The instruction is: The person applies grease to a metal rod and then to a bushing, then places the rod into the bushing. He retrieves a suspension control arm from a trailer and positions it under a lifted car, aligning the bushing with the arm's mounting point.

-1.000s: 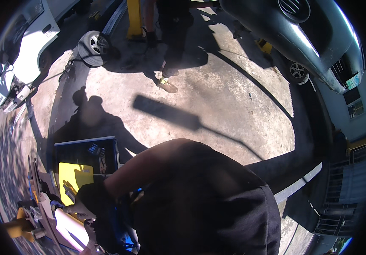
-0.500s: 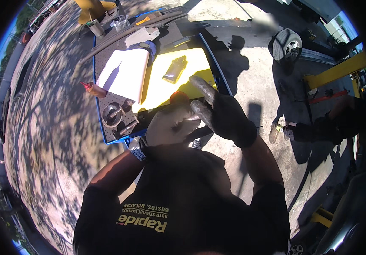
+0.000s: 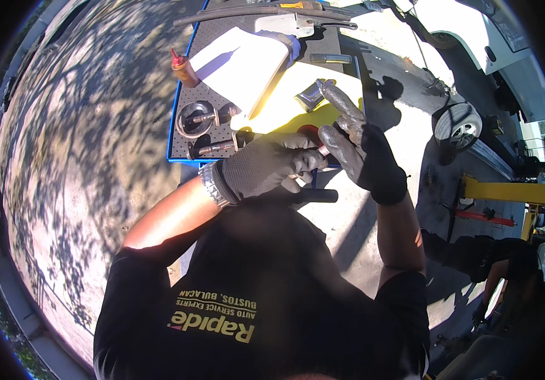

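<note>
My left hand [image 3: 271, 163], in a grey glove, is closed with its fingers curled. A small pale piece [image 3: 324, 151] shows at its fingertips; what it belongs to is hidden. Close on the right, my right hand [image 3: 369, 149] wears a dark glove, its thumb and forefinger apart and shiny with a dark smear. The thumb tip is beside the pale piece, and I cannot tell if they touch. Behind the hands, a round red thing [image 3: 309, 130] partly shows against a yellow sheet [image 3: 348, 88]. A dark packet [image 3: 310, 95] lies on that sheet, beyond my right fingertips.
A blue-edged work cart [image 3: 179, 114] bears white paper [image 3: 237, 66], a red-tipped squeeze bottle [image 3: 185, 71], a metal ring [image 3: 194, 120], a metal shaft [image 3: 212, 149] and a flat metal plate [image 3: 282, 25]. Rightward are a wheel [image 3: 457, 128], a yellow beam [image 3: 507, 190] and another person [image 3: 497, 256] bending.
The view has shifted, so the cart sits higher and farther right. My left hand has turned, with its fingers curled near the right thumb. My right hand keeps nearly the same pose.
</note>
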A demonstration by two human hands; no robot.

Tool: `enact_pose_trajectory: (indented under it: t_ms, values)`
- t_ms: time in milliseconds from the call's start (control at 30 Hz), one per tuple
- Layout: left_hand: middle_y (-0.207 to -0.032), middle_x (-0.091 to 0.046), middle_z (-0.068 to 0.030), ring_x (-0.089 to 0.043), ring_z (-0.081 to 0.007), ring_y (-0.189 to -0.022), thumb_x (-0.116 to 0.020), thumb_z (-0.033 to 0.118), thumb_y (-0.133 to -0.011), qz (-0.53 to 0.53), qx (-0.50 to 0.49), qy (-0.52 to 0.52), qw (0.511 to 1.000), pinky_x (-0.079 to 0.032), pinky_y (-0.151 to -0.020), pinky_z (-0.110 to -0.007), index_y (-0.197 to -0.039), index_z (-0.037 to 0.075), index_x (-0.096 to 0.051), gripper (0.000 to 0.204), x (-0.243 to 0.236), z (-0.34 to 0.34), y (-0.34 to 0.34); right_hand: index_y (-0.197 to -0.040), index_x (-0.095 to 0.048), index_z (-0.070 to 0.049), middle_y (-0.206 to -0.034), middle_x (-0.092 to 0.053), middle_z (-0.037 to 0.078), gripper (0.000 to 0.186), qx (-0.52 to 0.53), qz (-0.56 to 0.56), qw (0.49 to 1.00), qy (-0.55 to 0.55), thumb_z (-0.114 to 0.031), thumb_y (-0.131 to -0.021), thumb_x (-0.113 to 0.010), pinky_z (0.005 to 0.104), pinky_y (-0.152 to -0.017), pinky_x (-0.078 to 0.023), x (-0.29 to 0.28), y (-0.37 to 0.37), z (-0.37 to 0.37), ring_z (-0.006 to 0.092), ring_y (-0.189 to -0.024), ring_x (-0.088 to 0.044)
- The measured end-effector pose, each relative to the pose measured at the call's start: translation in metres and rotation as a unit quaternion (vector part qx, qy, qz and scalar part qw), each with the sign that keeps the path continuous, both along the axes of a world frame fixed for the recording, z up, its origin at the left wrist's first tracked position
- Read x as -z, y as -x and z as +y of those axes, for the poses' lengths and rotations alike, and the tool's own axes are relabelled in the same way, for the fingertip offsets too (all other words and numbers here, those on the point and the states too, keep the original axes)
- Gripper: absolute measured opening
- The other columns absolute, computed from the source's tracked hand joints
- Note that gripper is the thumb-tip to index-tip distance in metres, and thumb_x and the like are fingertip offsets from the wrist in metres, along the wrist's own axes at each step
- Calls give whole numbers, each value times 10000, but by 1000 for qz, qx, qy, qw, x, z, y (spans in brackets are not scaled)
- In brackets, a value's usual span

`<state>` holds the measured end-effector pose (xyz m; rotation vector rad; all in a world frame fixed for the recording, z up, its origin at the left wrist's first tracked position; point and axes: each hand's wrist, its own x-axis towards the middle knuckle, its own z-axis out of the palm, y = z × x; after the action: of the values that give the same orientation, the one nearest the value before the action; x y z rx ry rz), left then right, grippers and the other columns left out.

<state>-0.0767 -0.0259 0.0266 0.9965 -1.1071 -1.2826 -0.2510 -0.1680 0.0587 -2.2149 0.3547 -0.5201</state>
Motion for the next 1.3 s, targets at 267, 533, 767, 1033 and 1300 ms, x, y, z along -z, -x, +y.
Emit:
enact_pose_trajectory:
  t_ms: [267, 533, 767, 1033, 1300]
  values:
    - [-880, -704, -123, -709, -177, -733, -715, 223, -997, -349, -195, 18, 916, -548, -642, -341, -1155, 9, -627, 280, -2, 9, 7, -1577, -435, -28, -1177, -729, 177, 555, -27, -59, 997, -35, -61, -1056, -621, 306, -885, -546, 10, -27, -12, 123, -995, -671]
    - [-902, -700, -51, -653, -138, -659, -714, 173, -1018, 9, -82, -96, 992, -489, -557, -244, -1090, 1, -626, 206, -6, 9, 8, -1622, -350, -48, -1581, -454, 112, 600, -106, -38, 953, -282, -34, -1071, -585, 293, -1133, -394, -3, -28, -20, 136, -1370, -476]
    - [-922, -713, -34, -631, -93, -701, -688, 367, -1035, 144, -61, -80, 984, -516, -616, -241, -1121, 32, -673, 346, -10, 14, 8, -1630, -344, -44, -1486, -526, 86, 619, -116, 14, 960, -254, -36, -1060, -585, 272, -1066, -438, -15, -20, -24, 109, -1233, -534]
    - [-782, -640, -10, -618, -69, -616, -570, 177, -1075, 70, -156, -73, 983, -472, -500, -205, -1018, 44, -608, 150, -20, 22, 26, -1599, -404, -32, -1369, -580, 100, 546, -101, -36, 964, -243, -46, -1076, -558, 278, -1017, -479, -12, -25, -15, 139, -1090, -588]
    - [-664, -565, -146, -589, -238, -583, -671, 241, -1027, -205, -268, -31, 941, -467, -585, -388, -859, 13, -640, 285, -22, 24, 31, -1572, -429, 9, -1490, -519, 98, 527, -130, -36, 945, -297, -74, -1077, -590, 297, -1088, -408, -9, -27, -6, 136, -1240, -504]
